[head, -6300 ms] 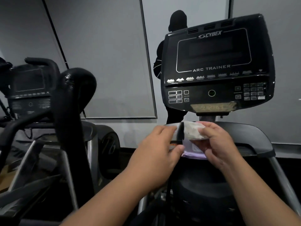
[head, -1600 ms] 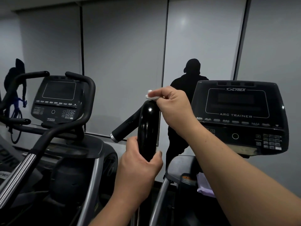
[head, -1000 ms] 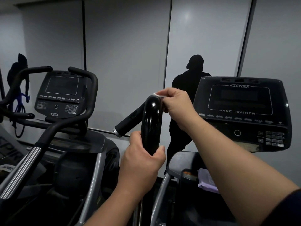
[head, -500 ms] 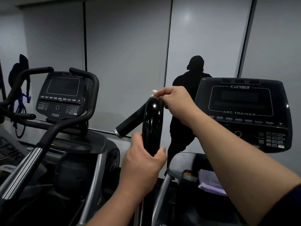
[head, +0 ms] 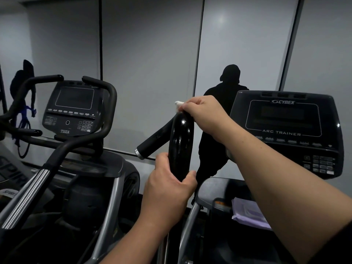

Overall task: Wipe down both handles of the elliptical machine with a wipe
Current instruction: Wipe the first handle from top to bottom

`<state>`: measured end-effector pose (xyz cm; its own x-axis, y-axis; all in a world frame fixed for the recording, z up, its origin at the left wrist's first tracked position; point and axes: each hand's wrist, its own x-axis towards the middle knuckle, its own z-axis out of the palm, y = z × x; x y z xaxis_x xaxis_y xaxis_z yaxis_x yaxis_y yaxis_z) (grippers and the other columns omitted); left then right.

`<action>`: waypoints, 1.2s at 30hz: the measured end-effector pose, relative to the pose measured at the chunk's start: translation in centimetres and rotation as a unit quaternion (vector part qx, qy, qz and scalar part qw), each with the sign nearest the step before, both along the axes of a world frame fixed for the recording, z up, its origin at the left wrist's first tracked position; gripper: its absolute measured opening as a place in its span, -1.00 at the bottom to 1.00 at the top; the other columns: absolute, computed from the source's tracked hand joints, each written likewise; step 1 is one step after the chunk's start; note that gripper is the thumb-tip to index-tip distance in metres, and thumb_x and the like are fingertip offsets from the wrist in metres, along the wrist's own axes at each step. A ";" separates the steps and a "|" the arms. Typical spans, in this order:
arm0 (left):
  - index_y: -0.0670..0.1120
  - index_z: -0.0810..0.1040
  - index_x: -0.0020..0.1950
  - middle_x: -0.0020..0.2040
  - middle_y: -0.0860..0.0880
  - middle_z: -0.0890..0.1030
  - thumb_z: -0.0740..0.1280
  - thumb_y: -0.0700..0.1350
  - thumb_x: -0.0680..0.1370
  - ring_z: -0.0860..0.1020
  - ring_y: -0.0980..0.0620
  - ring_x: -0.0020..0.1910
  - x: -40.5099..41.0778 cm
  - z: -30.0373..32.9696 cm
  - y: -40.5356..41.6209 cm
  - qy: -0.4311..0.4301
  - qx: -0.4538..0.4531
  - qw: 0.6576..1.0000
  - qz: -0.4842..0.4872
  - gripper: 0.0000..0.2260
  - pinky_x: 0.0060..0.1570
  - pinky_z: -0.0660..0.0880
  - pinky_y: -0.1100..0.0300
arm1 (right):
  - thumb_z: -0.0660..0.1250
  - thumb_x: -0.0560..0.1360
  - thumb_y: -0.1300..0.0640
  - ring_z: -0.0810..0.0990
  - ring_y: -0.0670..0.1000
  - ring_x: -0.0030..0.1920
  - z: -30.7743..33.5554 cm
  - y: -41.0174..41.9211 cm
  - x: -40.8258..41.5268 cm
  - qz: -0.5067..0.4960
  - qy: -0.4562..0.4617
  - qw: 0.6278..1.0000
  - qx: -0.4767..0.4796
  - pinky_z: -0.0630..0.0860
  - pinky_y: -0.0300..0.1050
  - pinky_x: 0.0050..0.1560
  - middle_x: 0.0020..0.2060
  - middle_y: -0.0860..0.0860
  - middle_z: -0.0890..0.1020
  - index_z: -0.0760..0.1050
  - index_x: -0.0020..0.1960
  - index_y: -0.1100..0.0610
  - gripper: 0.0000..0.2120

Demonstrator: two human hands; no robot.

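— Grey wall panels [head: 148, 54] fill the background of my head view, split by dark vertical seams, with a dark silhouette figure [head: 224, 119] on the panel at about one o'clock. What do you have on the handle?

— Black glossy handle [head: 181, 145], upright near centre frame. My left hand [head: 169, 189] is wrapped around its lower part, fingers clenched on it from the six o'clock side.

— And the wipe?

— My right hand [head: 202, 113] sits over the top of the handle at twelve o'clock, pinching the white wipe [head: 178, 105] against the tip — only a small corner of it shows past my fingers, at the ten o'clock edge of the hand.

— Anything else close by?

— Cybex Arc Trainer console [head: 285, 130] at three o'clock, screen dark. A purple wipe packet [head: 247, 214] lies on the ledge below it, toward five o'clock. A second machine's console [head: 72, 107] stands at nine o'clock, well apart — marked 750A.
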<state>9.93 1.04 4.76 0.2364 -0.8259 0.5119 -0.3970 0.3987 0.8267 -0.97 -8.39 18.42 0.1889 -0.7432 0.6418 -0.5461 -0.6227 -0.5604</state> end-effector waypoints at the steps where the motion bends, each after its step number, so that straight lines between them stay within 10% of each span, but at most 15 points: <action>1: 0.18 0.35 0.03 -0.21 0.11 0.58 0.43 0.11 0.41 0.57 0.18 -0.23 0.0 0.1 0.1 -0.002 0.003 1.000 0.001 -0.68 -0.14 0.58 0.04 | 0.31 0.44 -0.13 0.64 0.16 -0.12 -0.1 0.1 0.2 0.003 0.008 1.000 -0.013 0.58 0.06 0.02 -0.17 0.10 0.72 0.67 -0.14 0.19 -0.62; 6: 0.20 0.33 0.06 -0.17 0.12 0.59 0.43 0.12 0.42 0.58 0.19 -0.18 -0.1 0.1 0.3 -0.006 0.006 1.000 -0.008 -0.66 -0.06 0.59 0.03 | 0.33 0.49 -0.12 0.70 0.03 -0.03 -0.2 0.1 0.3 0.009 -0.035 0.999 0.031 0.55 0.15 0.23 -0.11 0.05 0.74 0.70 -0.11 0.14 -0.65; 11: 0.22 0.31 0.05 -0.18 0.11 0.60 0.41 0.15 0.40 0.58 0.15 -0.18 0.0 0.3 0.3 -0.003 0.007 1.000 -0.002 -0.66 -0.07 0.59 -0.01 | 0.31 0.58 -0.02 0.66 -0.18 -0.16 0.7 1.2 1.2 0.021 0.056 0.998 0.015 0.55 -0.16 0.02 -0.24 -0.16 0.70 0.71 -0.11 0.18 -0.68; 24: 0.14 0.37 0.05 -0.18 0.09 0.60 0.43 0.11 0.43 0.59 0.06 -0.18 0.1 -0.2 -0.2 0.003 0.004 1.000 -0.002 -0.69 -0.11 0.59 -0.05 | 0.21 0.58 -0.19 0.61 0.15 -0.15 0.2 1.5 1.7 -0.070 0.168 0.981 -0.065 0.56 0.08 -0.06 -0.15 0.19 0.67 0.63 -0.05 0.27 -0.49; 28: 0.13 0.37 0.01 -0.23 0.09 0.59 0.44 0.09 0.43 0.58 0.11 -0.24 0.1 -0.3 -0.4 0.005 -0.006 1.000 0.002 -0.72 -0.16 0.58 0.00 | 0.21 0.58 -0.18 0.42 0.05 -0.32 0.4 1.7 1.0 -0.064 0.125 0.990 -0.030 0.40 -0.06 -0.20 -0.38 0.08 0.44 0.60 0.02 0.31 -0.48; 31: 0.13 0.37 -0.02 -0.24 0.10 0.58 0.44 0.08 0.43 0.57 0.10 -0.24 0.0 -0.4 -0.6 0.001 -0.002 1.000 0.003 -0.72 -0.18 0.57 0.02 | 0.17 0.59 -0.15 0.59 0.07 -0.20 0.1 2.2 1.1 -0.059 0.153 0.986 -0.038 0.53 0.03 -0.09 -0.22 0.13 0.65 0.56 -0.02 0.35 -0.47; 36: 0.11 0.38 0.01 -0.25 0.11 0.56 0.44 0.07 0.43 0.54 0.18 -0.27 -0.1 0.0 -0.6 -0.007 -0.012 1.000 0.007 -0.72 -0.25 0.47 0.12 | 0.22 0.61 -0.09 0.39 -0.14 -0.40 0.2 2.7 0.5 -0.056 0.129 0.990 0.023 0.32 -0.16 -0.26 -0.46 -0.37 0.45 0.44 -0.30 0.20 -0.56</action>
<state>9.79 0.44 4.72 0.2415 -0.8096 0.5350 -0.4139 0.4127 0.8114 -0.45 -5.66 18.59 0.2572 -0.7961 0.5477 -0.7392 -0.5272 -0.4191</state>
